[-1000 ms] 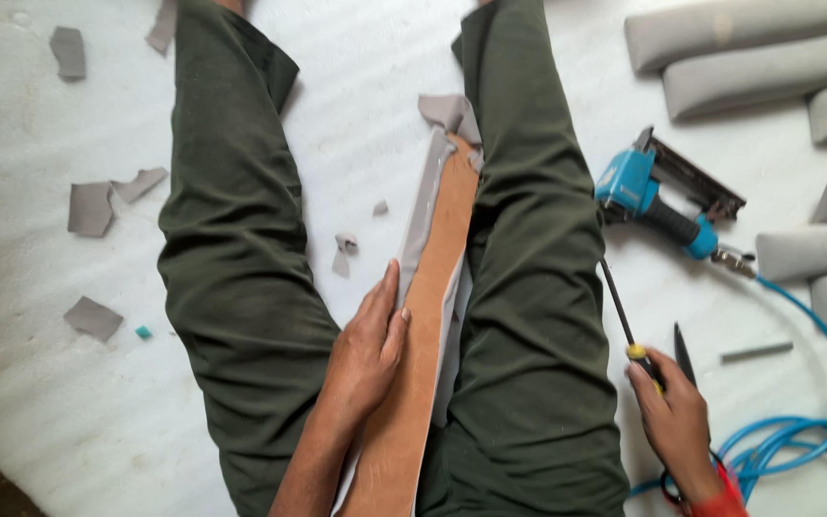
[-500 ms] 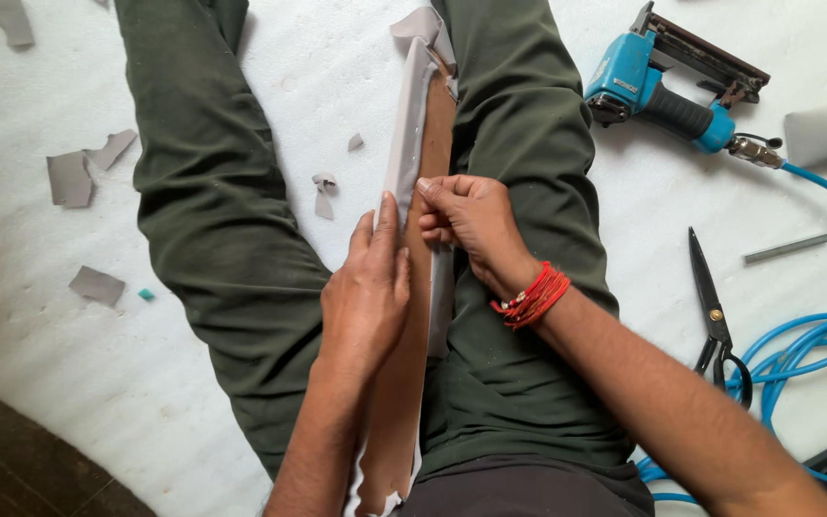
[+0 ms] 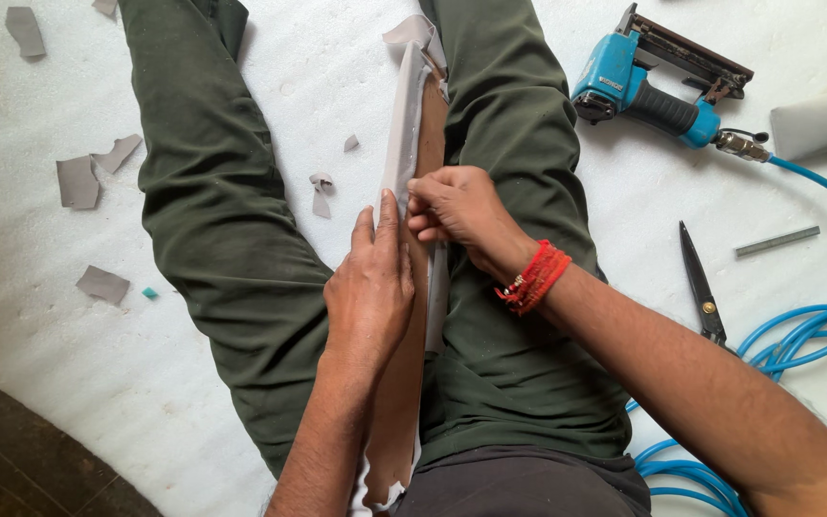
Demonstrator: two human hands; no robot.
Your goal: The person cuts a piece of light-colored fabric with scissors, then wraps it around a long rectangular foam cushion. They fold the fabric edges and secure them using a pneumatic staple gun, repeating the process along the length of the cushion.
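Observation:
A long narrow wooden strip [image 3: 404, 402] wrapped in grey fabric [image 3: 404, 144] lies between my legs in dark green trousers [image 3: 222, 239]. My left hand [image 3: 370, 287] lies flat along the strip, fingers pressing the grey fabric onto it. My right hand [image 3: 457, 211], with red thread bands at the wrist, pinches the fabric edge against the strip just beside the left fingertips. The strip's near end sits at my lap.
A blue pneumatic staple gun [image 3: 653, 86] lies at upper right with its blue air hose [image 3: 796, 335] coiled at right. Black scissors [image 3: 703, 287] and a strip of staples [image 3: 777, 241] lie beside my right leg. Grey fabric scraps [image 3: 78, 182] dot the white foam sheet [image 3: 40, 316]. Grey padded pieces [image 3: 825, 120] at far right.
My right hand left the scissors on the floor, came over my right leg and closed on the fabric edge at the strip. My left hand stayed pressed on the strip.

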